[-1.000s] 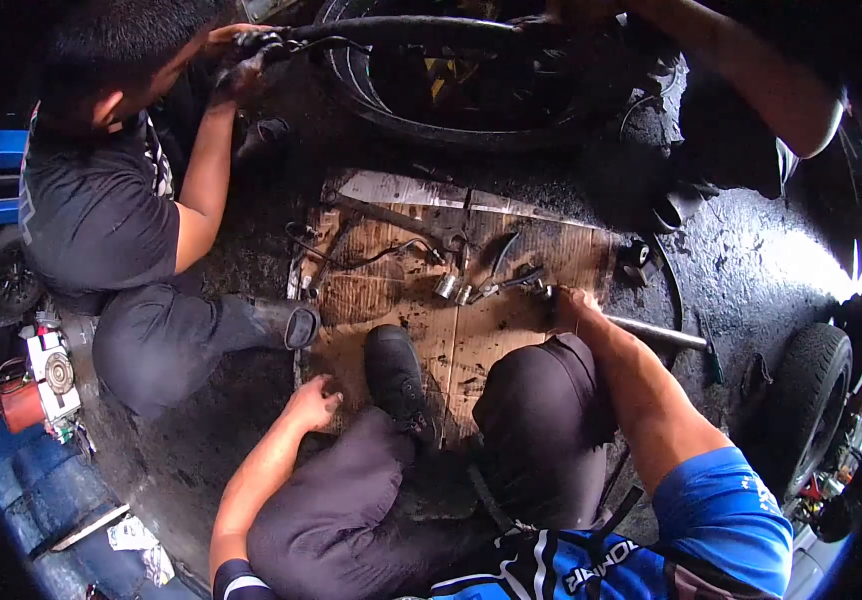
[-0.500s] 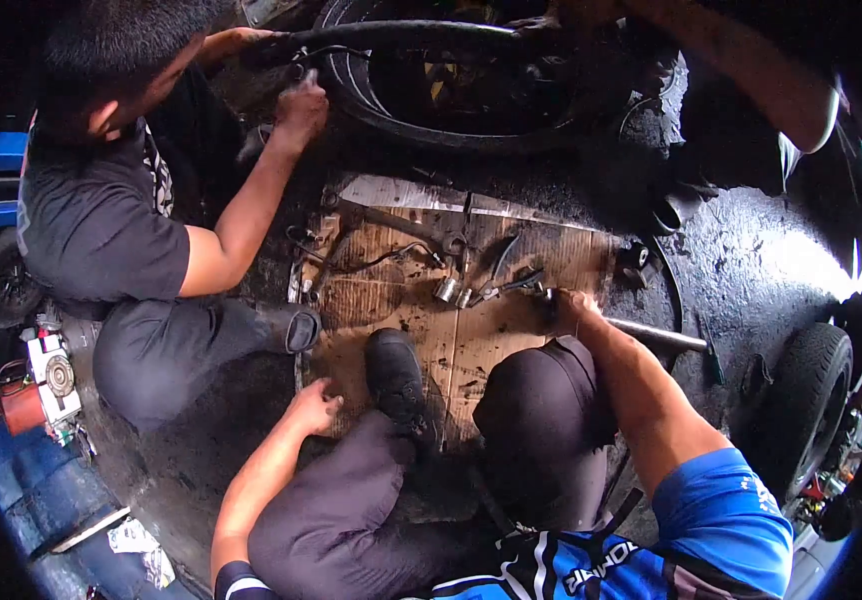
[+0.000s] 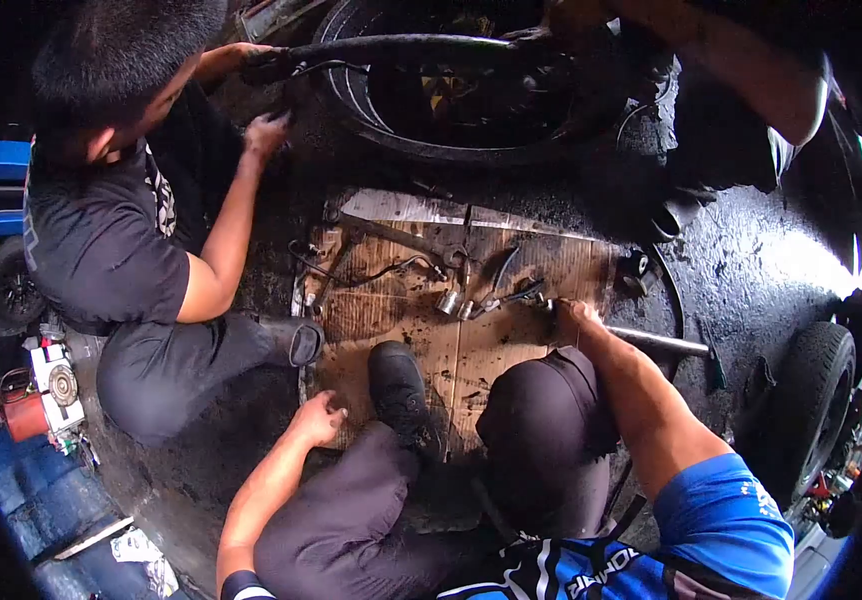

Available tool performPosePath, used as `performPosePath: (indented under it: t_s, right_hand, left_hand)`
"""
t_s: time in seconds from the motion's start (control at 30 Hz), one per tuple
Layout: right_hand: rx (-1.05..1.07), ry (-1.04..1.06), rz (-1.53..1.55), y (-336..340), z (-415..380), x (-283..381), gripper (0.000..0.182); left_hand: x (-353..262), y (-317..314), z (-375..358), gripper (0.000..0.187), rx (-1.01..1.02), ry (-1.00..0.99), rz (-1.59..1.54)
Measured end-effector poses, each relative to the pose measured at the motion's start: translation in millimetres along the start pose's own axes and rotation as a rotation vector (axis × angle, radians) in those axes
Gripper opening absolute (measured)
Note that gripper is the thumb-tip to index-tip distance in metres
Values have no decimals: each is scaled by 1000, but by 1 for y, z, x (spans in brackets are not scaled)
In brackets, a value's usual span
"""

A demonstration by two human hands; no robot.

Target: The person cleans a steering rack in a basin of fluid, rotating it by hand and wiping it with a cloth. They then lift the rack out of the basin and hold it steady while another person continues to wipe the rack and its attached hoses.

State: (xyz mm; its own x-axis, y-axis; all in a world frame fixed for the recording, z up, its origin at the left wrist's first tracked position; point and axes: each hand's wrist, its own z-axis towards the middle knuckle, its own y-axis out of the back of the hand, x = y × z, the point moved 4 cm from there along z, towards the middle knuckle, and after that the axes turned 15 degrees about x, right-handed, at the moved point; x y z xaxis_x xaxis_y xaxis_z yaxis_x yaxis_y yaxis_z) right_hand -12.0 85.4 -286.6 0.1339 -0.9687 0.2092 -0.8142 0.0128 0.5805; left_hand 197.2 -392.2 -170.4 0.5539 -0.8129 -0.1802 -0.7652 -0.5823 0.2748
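My right hand (image 3: 577, 320) is closed around the near end of a long metal bar (image 3: 659, 342), which runs out to the right beneath my forearm. Just left of that hand lie dark-handled pliers (image 3: 519, 293) and a shiny metal socket (image 3: 448, 302) on a stained cardboard sheet (image 3: 491, 370). My left hand (image 3: 321, 418) hangs by the cardboard's left edge, left of my shoe, its fingers loosely bent and slightly apart with nothing in them. A thin dark cable or hose (image 3: 371, 280) and a long dark tool (image 3: 391, 236) also lie on the cardboard.
A co-worker (image 3: 111, 240) crouches at the left, one hand on a large tyre (image 3: 431, 150) at the back. Another person's arm (image 3: 741, 70) reaches in at upper right. A small wheel (image 3: 816, 400) stands at right; a red-and-white machine (image 3: 46, 390) sits at left.
The co-worker's lower hand has dropped away from the tyre, down and left. My left hand's fingers have bent in a little and moved slightly lower in view. My right hand stays on the bar.
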Motion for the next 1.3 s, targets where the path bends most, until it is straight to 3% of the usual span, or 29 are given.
performPosePath:
  t_s: [0.1, 0.2, 0.23, 0.3, 0.37, 0.4, 0.47, 0.5, 0.53, 0.6, 0.67, 0.73, 0.8, 0.9, 0.97, 1.17, 1.3]
  right_hand:
    - [10, 56, 176, -27, 22, -23, 43]
    - [5, 17, -137, -21, 18, -10, 52]
    - [-17, 37, -146, -14, 9, -5, 36]
    - [-50, 56, -157, -12, 10, -5, 33]
    - [11, -7, 75, -10, 11, -7, 38]
    - [12, -13, 150, -9, 8, -8, 42]
    - [1, -17, 32, -22, 16, -13, 42]
    - [5, -21, -87, -25, 20, -15, 42]
    - [-12, 75, -40, -12, 6, -6, 41]
    - [-33, 33, -2, -17, 12, -13, 41]
    - [-53, -4, 38, -22, 17, -17, 41]
    - [-13, 25, -26, -22, 16, -15, 42]
    - [-26, 21, -97, -29, 21, -17, 44]
    - [-37, -20, -103, -6, 3, 0, 46]
    - [111, 17, -167, -8, -1, 0, 39]
    - [128, -1, -71, 9, -16, 11, 38]
    - [9, 0, -123, 2, -14, 4, 41]
  left_hand:
    - [2, -2, -2, 60, -16, -8, 13]
    - [57, -29, 40, 60, -35, -182, 176]
    - [79, -40, 57, 60, -22, -229, 195]
    - [66, -34, 45, 61, -74, -245, 242]
    - [56, -28, 38, 61, -110, -259, 253]
    - [61, -32, 41, 61, -92, -254, 294]
    - [9, -7, 6, 60, -59, -51, 34]
    - [3, -4, 3, 60, -64, -60, 40]
    - [3, -4, 1, 60, -51, -38, 37]
    - [2, -4, -1, 59, -17, -3, 18]
    - [41, -21, 26, 59, -38, -83, 160]
    - [38, -22, 31, 59, -56, -170, 302]
    - [9, -6, 5, 60, -65, -53, 48]
    - [-9, 3, -10, 61, -29, 21, 132]
    - [-1, -1, -2, 61, -24, 16, 77]
    - [5, -1, 0, 62, -24, 27, 33]
    - [11, -1, 7, 61, -4, 54, 29]
